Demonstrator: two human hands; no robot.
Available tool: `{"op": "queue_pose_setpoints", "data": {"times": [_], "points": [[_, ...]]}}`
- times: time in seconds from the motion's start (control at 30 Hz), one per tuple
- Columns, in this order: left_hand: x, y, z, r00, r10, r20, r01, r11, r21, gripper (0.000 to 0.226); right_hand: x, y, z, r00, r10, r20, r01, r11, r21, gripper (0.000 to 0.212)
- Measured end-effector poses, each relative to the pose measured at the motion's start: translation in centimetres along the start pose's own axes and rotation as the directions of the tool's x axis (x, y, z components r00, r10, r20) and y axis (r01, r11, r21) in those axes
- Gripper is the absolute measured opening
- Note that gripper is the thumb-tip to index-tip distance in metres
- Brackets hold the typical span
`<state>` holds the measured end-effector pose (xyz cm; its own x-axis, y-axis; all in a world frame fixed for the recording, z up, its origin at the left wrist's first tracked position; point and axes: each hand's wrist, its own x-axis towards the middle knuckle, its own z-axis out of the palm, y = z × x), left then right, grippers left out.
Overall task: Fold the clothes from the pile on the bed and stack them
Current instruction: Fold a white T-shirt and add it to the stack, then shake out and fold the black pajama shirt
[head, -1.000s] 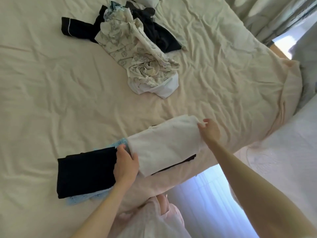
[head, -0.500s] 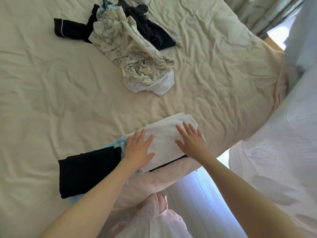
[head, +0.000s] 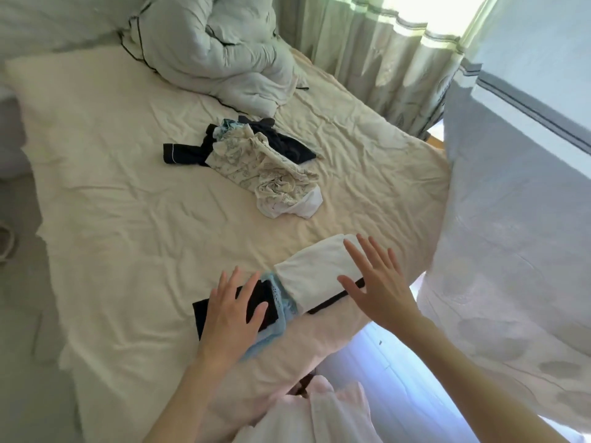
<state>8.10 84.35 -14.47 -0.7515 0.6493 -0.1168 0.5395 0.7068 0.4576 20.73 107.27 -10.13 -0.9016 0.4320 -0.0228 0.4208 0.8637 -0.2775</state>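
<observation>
A folded white garment (head: 311, 271) lies near the bed's front edge with a dark strip showing under it. Left of it sits a folded black garment (head: 265, 302) on a light blue piece (head: 277, 294). My left hand (head: 232, 310) hovers with spread fingers over the black garment. My right hand (head: 375, 282) is spread flat above the white garment's right end. The unfolded pile (head: 265, 167), floral cream, white and dark navy clothes, lies in the middle of the bed (head: 128, 219).
A rumpled pale green duvet (head: 217, 55) lies at the head of the bed. Curtains (head: 383, 49) hang at the far right, and a pale patterned fabric (head: 511, 251) hangs close on the right. Floor shows at the left.
The view has tilted up, showing the duvet and curtains. My left hand has moved off the white garment to over the black one. My right hand has lifted and slid slightly right.
</observation>
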Motion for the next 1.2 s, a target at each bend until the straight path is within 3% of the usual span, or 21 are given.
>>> {"op": "queue_pose_setpoints", "data": {"times": [0.13,0.3,0.57,0.8,1.0,1.2], "points": [[-5.7,-2.8,-2.7,0.998,0.027,-0.05,-0.03,0.998,-0.049,0.056,-4.7,-5.6,-0.2,0.996,0.008,-0.084,-0.005,0.999,0.034,0.063],[-14.0,-8.9,-7.6,0.991,-0.056,-0.123,0.04,0.99,-0.133,0.055,-9.3,-14.3,1.7,0.999,-0.012,-0.041,0.016,0.995,0.102,0.063],[-21.9,-18.2,-16.6,0.976,-0.124,-0.177,0.121,0.992,-0.031,0.057,-12.5,-26.7,3.2,0.987,-0.146,-0.073,0.153,0.983,0.099,0.061],[-26.2,-29.0,-23.4,0.979,-0.114,-0.17,0.122,0.992,0.033,0.057,-11.8,-40.8,6.8,0.977,-0.21,-0.038,0.213,0.971,0.109,0.063],[-30.5,-41.9,-30.8,0.984,-0.12,-0.134,0.14,0.979,0.149,0.057,-10.1,-55.9,12.5,0.98,-0.199,-0.004,0.194,0.95,0.243,0.064],[-29.9,-50.0,-35.3,0.976,-0.175,-0.127,0.196,0.965,0.173,0.059,-6.3,-64.4,15.4,0.968,-0.251,-0.004,0.244,0.937,0.251,0.063]]}}
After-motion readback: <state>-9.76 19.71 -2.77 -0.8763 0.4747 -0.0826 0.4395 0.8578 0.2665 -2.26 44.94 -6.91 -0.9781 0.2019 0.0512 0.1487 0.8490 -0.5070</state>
